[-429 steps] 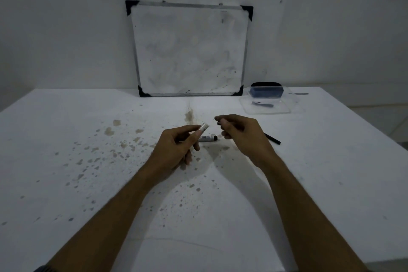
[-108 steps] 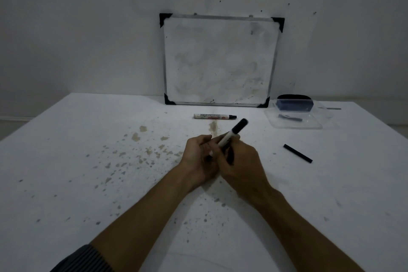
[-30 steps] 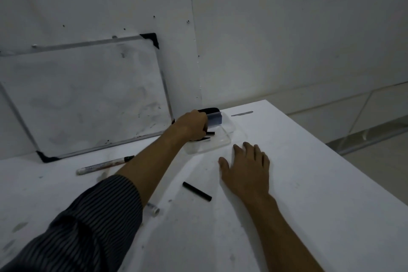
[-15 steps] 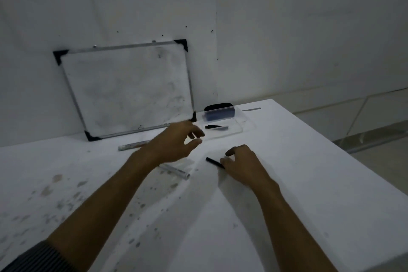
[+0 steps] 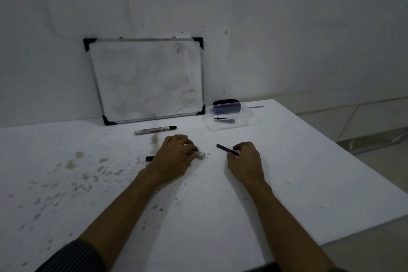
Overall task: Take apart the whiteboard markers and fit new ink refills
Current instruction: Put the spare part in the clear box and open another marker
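Observation:
My left hand [image 5: 175, 156] lies palm down over a whiteboard marker [image 5: 200, 154] on the white table [image 5: 287, 172], fingers curled around its barrel. The marker's white end pokes out to the right and its black end to the left of the hand. My right hand [image 5: 246, 160] pinches the near end of a thin black ink refill [image 5: 225, 149] that rests on the table. A second marker [image 5: 154, 130] lies farther back, below the whiteboard. A clear tray [image 5: 245, 124] at the back right holds another dark refill [image 5: 224, 119].
A small framed whiteboard [image 5: 148, 79] leans against the wall. A dark blue eraser [image 5: 226, 107] sits at the tray's far side. Ink stains [image 5: 84, 172] spot the table's left half. The table's right edge drops off to the floor.
My left hand came down from above the table onto the marker and closed around it. My right hand stays at the black refill. The view swung back to the centre.

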Motion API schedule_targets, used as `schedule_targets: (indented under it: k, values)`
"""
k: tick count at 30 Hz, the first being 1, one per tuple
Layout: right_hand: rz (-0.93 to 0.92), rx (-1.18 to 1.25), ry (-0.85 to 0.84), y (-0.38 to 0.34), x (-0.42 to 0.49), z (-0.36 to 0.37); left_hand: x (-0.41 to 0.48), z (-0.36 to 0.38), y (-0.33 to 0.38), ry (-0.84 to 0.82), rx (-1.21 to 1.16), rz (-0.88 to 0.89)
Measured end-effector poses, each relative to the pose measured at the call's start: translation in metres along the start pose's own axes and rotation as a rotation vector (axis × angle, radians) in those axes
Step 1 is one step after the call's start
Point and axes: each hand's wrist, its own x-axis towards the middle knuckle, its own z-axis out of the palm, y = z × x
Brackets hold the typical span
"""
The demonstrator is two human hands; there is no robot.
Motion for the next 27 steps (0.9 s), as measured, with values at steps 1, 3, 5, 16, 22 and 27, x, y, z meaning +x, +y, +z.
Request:
schedule_targets:
  k: [1,3,5,16,22,27]
  values:
    - [-0.001,-0.001,0.004,0.0,0.0,0.001,0.003,0.0,0.001,0.018,0.003,0.012]
    - [-0.008,-0.001,0.009,0.001,0.001,0.002,0.008,-0.008,0.005,0.055,-0.007,0.019]
    - [-0.026,-0.004,0.013,0.002,0.001,0.002,0.011,-0.021,0.013,0.112,-0.053,0.018]
    - [-0.186,0.344,-0.114,-0.056,-0.008,0.018,-0.059,-0.073,-0.017,0.136,-0.879,-0.477]
    - [-0.096,0.707,-0.288,-0.122,0.005,0.055,-0.081,-0.058,-0.051,0.439,-1.243,-0.728]
    - [0.018,0.931,-0.262,-0.12,0.006,0.088,-0.081,-0.052,-0.064,0.41,-1.316,-0.723]
